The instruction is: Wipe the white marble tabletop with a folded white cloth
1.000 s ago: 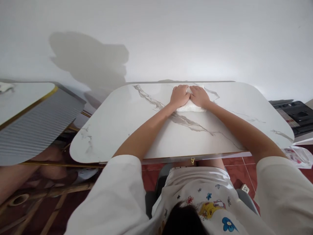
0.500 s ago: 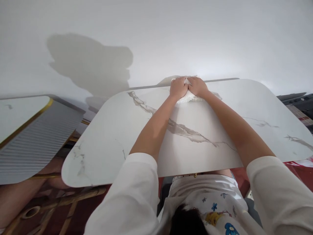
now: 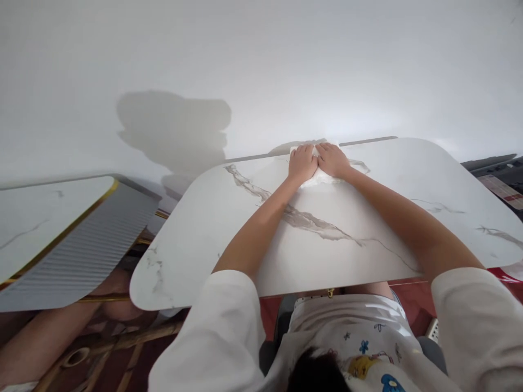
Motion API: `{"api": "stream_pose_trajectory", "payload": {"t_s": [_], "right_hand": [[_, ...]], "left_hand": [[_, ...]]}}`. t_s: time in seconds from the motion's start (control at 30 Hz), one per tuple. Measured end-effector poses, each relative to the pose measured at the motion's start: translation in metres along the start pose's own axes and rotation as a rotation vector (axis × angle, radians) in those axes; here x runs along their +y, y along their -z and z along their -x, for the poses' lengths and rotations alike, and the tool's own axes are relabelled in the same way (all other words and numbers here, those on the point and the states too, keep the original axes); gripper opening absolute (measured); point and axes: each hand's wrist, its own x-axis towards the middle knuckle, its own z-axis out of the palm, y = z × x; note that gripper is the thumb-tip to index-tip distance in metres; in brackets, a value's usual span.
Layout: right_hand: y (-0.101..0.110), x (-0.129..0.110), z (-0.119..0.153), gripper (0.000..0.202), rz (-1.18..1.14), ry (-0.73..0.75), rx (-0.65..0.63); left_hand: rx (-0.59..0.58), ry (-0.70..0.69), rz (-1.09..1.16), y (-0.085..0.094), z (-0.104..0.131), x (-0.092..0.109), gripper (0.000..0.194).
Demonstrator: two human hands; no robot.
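Both hands rest side by side on a folded white tissue point(image 3: 324, 178) near the far edge of a white marble-patterned tabletop point(image 3: 237, 228). The fingers of my left hand point(image 3: 302, 163) curl over the tissue's left part. Beside it, my right hand point(image 3: 333, 160) holds down the right part, the thumbs almost touching. Much of the tissue is hidden under the palms; its near edge and a bit of its far edge show. A grey-brown vein runs across the tabletop below the hands.
A white wall point(image 3: 261, 65) stands right behind the tabletop. At left is another marble-patterned top point(image 3: 53, 218) with a gold trim and a grey ribbed side. Another person's leg point(image 3: 57, 337) and a bamboo frame point(image 3: 131, 337) show below it. Dark items point(image 3: 504, 173) lie at far right.
The view has shifted, so the tabletop sits lower and more of the left table shows. Both hands remain on the tissue near the far edge.
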Motion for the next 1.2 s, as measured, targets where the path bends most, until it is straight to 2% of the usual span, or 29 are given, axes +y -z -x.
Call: {"api": "stream_pose_trajectory", "payload": {"t_s": [0.4,0.6,0.77,0.87,0.93,1.07,1.2], "right_hand": [[0.034,-0.053,0.108,0.048,0.018,0.106,0.009],[0.056,-0.079,0.164,0.052,0.042,0.066,-0.016],[0.071,-0.083,0.209,0.052,0.075,0.023,0.002],[0.074,-0.077,0.214,0.052,0.086,0.024,-0.002],[0.073,-0.070,0.205,0.052,0.089,0.027,-0.006],[0.061,-0.048,0.162,0.049,0.057,0.047,-0.004],[0.044,-0.018,0.112,0.049,-0.002,0.062,0.024]], "left_hand": [[-0.019,-0.032,-0.031,0.032,0.116,0.037,0.046],[-0.057,-0.023,-0.021,0.044,0.167,0.061,0.050],[-0.081,-0.083,0.002,0.048,0.196,0.085,0.053],[-0.080,-0.115,0.028,0.047,0.194,0.092,0.052],[-0.077,-0.121,0.036,0.046,0.182,0.091,0.047],[-0.067,-0.103,0.015,0.039,0.141,0.079,0.037],[-0.031,-0.089,0.015,0.024,0.090,0.063,0.038]]}}
